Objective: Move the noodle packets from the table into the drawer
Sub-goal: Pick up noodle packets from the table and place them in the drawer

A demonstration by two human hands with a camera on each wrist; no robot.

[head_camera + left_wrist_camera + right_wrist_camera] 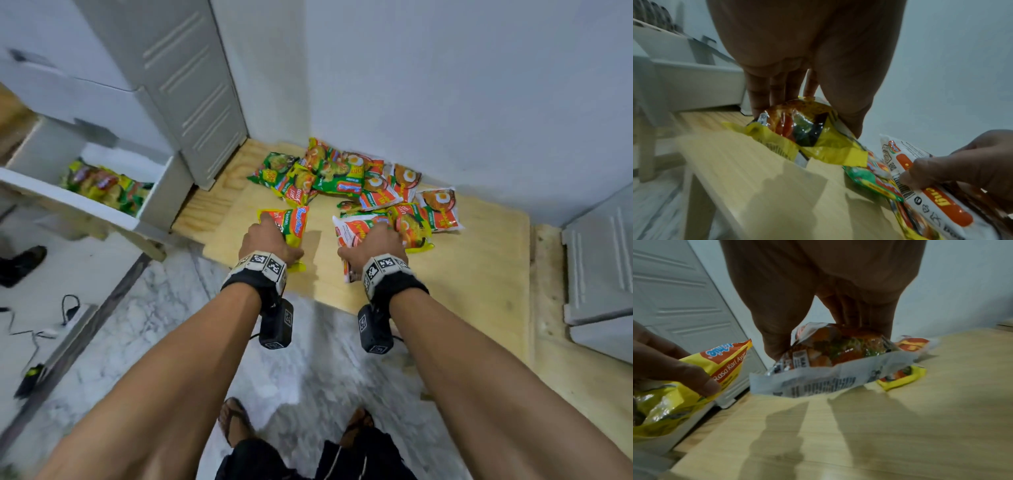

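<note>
Your forearms reach over the near edge of the wooden tabletop [479,274], which carries the heap of noodle packets [349,178] toward its far edge by the wall. Left of its left edge stands the open drawer [85,205], some packets already inside. Your left hand [265,240] is the nearer one to it, fingers curled round a yellow packet [291,224] whose long axis runs away from you. Your right hand [373,245] clamps a white packet [349,233], lying partly over a yellow-edged one. Both loads, I judge, must swing leftward, left hand leading
</note>
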